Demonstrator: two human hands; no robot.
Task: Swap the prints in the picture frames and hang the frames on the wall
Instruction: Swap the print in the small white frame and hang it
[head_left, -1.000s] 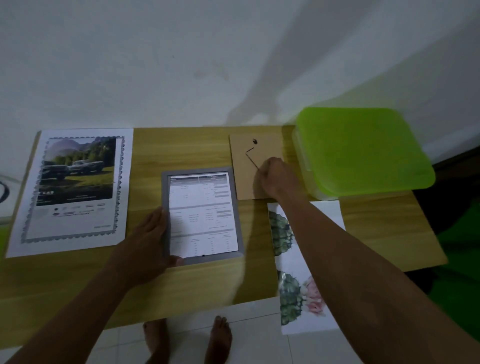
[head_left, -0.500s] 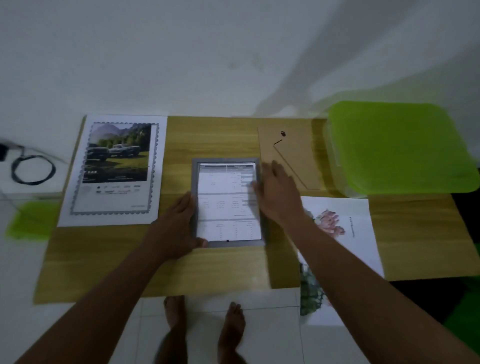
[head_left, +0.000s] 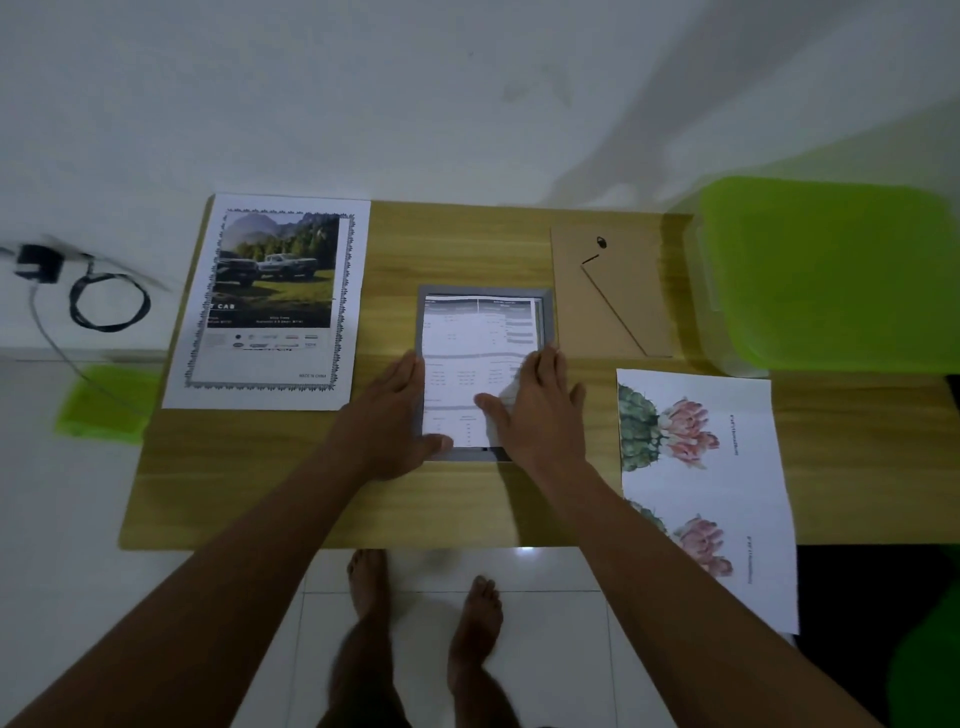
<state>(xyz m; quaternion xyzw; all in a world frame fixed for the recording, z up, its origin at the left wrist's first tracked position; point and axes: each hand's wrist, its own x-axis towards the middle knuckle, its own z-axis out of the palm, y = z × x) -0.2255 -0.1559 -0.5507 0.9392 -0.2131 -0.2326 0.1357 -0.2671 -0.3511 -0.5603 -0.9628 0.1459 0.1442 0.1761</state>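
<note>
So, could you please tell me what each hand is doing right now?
Left hand: open, resting on left edge of grey frame.
Right hand: open, flat on the printed sheet.

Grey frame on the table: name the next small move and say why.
Probably lift the printed sheet out of the grey frame with the right hand. The backing board already lies apart on the table, the right hand rests on the sheet, and the left hand steadies the frame's left edge.
</note>
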